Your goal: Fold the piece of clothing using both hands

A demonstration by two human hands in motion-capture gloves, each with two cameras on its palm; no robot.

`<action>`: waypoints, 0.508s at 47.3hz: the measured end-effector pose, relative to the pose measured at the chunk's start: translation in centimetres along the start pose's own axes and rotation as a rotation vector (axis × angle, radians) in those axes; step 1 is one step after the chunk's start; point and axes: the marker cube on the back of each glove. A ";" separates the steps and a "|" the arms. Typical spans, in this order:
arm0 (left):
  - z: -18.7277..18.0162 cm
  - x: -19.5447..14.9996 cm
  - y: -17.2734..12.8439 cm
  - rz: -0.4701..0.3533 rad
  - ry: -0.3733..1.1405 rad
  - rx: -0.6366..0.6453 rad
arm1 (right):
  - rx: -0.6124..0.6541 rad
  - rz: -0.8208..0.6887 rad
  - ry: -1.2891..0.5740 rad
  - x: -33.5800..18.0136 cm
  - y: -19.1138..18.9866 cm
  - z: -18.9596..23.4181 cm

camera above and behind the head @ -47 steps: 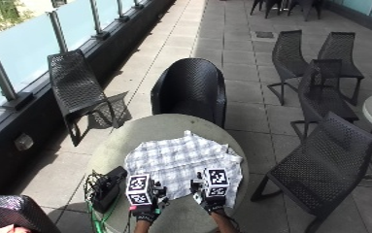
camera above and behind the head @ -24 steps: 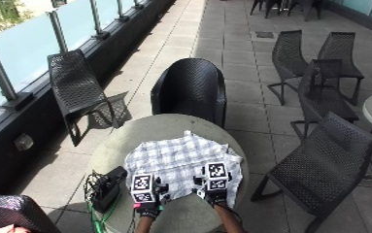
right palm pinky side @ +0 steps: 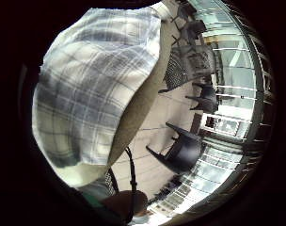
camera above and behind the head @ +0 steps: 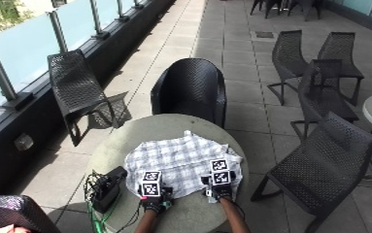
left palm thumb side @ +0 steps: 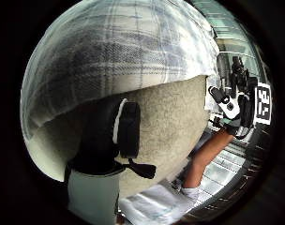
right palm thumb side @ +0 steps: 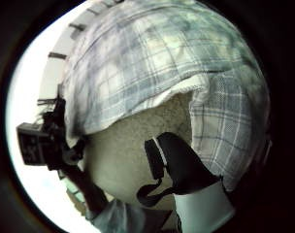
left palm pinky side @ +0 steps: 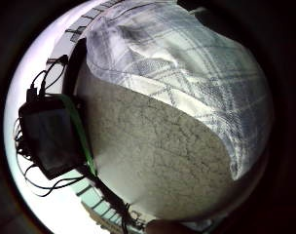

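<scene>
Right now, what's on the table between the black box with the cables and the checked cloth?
Nothing: in the outside view, bare table separates the black box from the checked cloth. The left little-finger palm view shows the same bare stretch.

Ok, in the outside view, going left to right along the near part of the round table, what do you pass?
Black box with cables → left hand → right hand. The checked cloth lies just beyond both hands on the table, so it has no clear place in that order.
</scene>
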 end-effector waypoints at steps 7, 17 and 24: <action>0.6 0.1 -0.3 0.029 0.055 -0.039 | -0.041 -0.037 -0.052 -0.2 -1.1 1.0; -0.9 0.4 -0.1 0.059 -0.074 0.110 | -0.067 -0.024 -0.063 0.3 -1.4 1.6; 1.1 -0.5 -4.2 0.065 -0.238 0.305 | 0.037 -0.058 -0.055 -0.3 -1.6 1.8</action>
